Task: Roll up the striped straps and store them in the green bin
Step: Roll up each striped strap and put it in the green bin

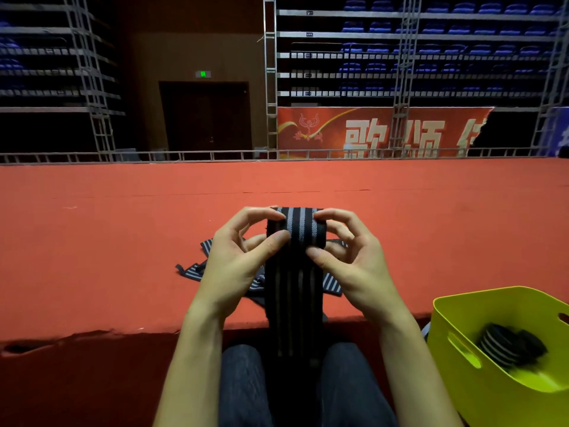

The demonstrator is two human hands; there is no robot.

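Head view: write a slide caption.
Both hands, left hand and right hand, roll a striped strap beside the green bin.

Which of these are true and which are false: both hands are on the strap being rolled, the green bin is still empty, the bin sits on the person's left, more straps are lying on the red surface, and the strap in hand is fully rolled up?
1. Both hands are on the strap being rolled. True: the left hand and right hand pinch the roll.
2. The green bin is empty. False: the green bin already holds rolled straps.
3. The bin sits on the person's left. False: it is on their right.
4. More straps lie on the red surface. True: loose straps lie behind the hands.
5. The strap in hand is fully rolled. False: its tail hangs down unrolled.
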